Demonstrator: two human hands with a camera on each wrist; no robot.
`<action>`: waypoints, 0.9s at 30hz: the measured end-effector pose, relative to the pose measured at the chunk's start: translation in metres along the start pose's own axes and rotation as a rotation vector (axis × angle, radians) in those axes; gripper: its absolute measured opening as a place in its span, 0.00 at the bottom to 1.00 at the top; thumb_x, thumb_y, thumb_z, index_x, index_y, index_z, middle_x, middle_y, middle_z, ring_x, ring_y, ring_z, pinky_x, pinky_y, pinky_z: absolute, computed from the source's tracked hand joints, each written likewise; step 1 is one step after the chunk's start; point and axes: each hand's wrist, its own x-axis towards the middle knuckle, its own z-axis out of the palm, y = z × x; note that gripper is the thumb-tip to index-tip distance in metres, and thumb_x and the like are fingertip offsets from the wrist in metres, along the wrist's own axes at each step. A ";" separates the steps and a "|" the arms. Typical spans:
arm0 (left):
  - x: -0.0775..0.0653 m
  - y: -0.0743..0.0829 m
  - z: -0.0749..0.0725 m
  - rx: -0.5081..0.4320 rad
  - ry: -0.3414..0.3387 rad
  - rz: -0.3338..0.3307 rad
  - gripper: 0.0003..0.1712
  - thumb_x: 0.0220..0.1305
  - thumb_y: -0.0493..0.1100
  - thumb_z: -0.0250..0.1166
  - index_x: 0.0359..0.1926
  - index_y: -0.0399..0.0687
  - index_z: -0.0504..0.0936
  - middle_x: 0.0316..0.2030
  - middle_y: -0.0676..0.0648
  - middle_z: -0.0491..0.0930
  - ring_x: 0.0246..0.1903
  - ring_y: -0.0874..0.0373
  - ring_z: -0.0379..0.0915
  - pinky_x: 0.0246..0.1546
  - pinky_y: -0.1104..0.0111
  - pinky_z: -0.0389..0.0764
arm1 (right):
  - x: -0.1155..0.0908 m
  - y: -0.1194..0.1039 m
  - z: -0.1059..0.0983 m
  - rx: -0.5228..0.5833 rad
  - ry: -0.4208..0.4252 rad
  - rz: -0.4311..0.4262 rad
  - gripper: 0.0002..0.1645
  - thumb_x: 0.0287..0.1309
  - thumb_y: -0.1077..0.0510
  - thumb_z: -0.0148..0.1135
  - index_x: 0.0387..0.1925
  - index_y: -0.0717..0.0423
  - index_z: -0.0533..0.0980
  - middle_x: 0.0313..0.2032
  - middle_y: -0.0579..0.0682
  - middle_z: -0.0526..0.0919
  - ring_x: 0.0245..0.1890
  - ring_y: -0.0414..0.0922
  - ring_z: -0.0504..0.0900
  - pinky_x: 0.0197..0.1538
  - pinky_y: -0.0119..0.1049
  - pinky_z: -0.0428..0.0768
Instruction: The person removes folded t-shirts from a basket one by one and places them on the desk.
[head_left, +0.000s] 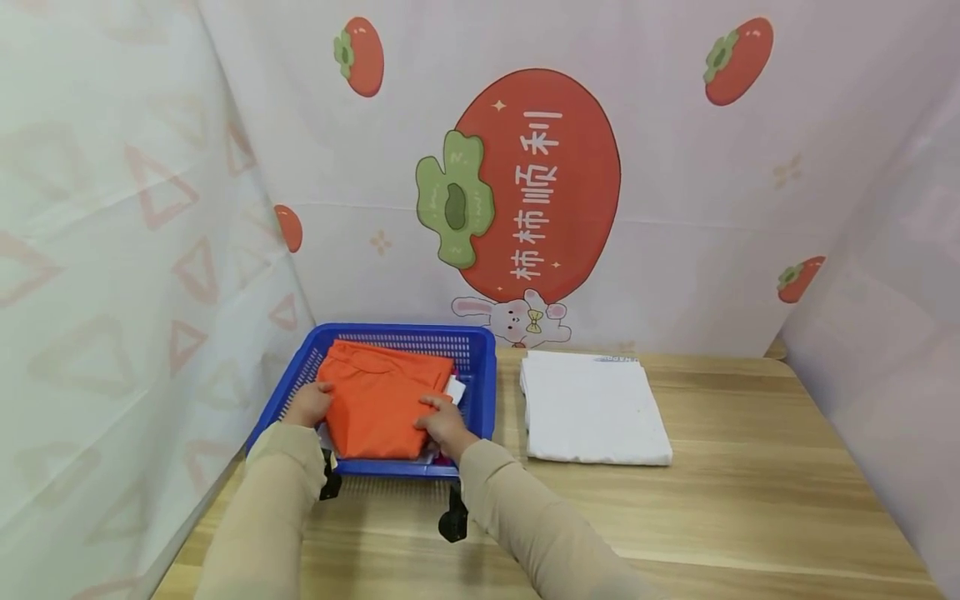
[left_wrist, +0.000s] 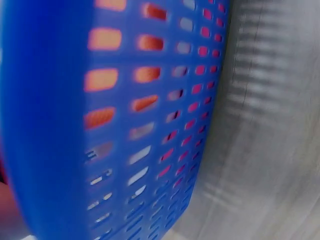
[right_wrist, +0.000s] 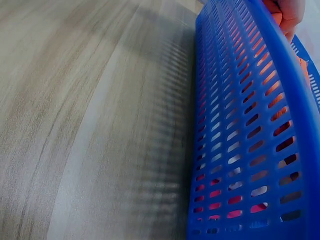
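A folded orange garment (head_left: 378,408) lies on top inside a blue plastic basket (head_left: 486,400). At its left edge my left hand (head_left: 309,405) grips the cloth, with part of the fingers hidden. My right hand (head_left: 447,425) pinches the lower right edge between thumb and fingers. White and dark pink cloth shows beneath the orange garment and through the holes of the basket wall (right_wrist: 250,115). In the right wrist view, part of the right hand (right_wrist: 292,12) appears above the rim. The left wrist view mostly shows the basket's side (left_wrist: 45,120).
A folded white garment (head_left: 592,412) with grey print at its top lies to the right of the basket on the wooden table (head_left: 750,483). Behind stands a printed backdrop (head_left: 675,183); a white patterned curtain (head_left: 112,275) borders the left.
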 end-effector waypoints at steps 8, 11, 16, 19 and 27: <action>-0.136 0.149 -0.041 -0.207 0.008 -0.091 0.26 0.59 0.31 0.43 0.60 0.34 0.59 0.55 0.30 0.55 0.32 0.49 0.63 0.23 0.72 0.64 | -0.038 -0.039 -0.015 -0.005 -0.048 -0.066 0.28 0.44 0.77 0.50 0.51 0.66 0.67 0.47 0.63 0.68 0.25 0.45 0.71 0.27 0.36 0.73; -0.152 0.165 -0.048 -0.230 0.029 -0.078 0.24 0.61 0.31 0.43 0.60 0.36 0.59 0.58 0.30 0.53 0.38 0.49 0.63 0.23 0.75 0.62 | -0.033 -0.038 -0.017 -0.009 -0.054 -0.091 0.27 0.43 0.77 0.51 0.50 0.65 0.69 0.48 0.61 0.67 0.29 0.46 0.72 0.28 0.35 0.74; -0.163 0.169 -0.047 -0.252 0.073 -0.040 0.25 0.60 0.32 0.46 0.60 0.42 0.61 0.60 0.32 0.51 0.53 0.44 0.53 0.37 0.66 0.67 | -0.025 -0.034 -0.021 -0.039 -0.066 -0.110 0.28 0.42 0.77 0.53 0.50 0.62 0.70 0.49 0.59 0.68 0.30 0.46 0.72 0.30 0.38 0.75; -0.169 0.169 -0.046 -0.283 0.091 -0.039 0.25 0.62 0.35 0.46 0.61 0.47 0.61 0.61 0.34 0.50 0.53 0.45 0.53 0.39 0.61 0.66 | -0.028 -0.038 -0.024 -0.061 -0.077 -0.126 0.28 0.43 0.76 0.53 0.51 0.61 0.70 0.48 0.58 0.68 0.26 0.44 0.72 0.27 0.36 0.75; -0.193 0.180 -0.048 -0.366 0.132 -0.017 0.25 0.63 0.39 0.47 0.61 0.53 0.61 0.63 0.40 0.48 0.59 0.47 0.47 0.48 0.57 0.64 | -0.043 -0.044 -0.040 -0.159 -0.044 -0.222 0.26 0.43 0.73 0.58 0.48 0.56 0.73 0.53 0.54 0.66 0.35 0.44 0.69 0.29 0.30 0.70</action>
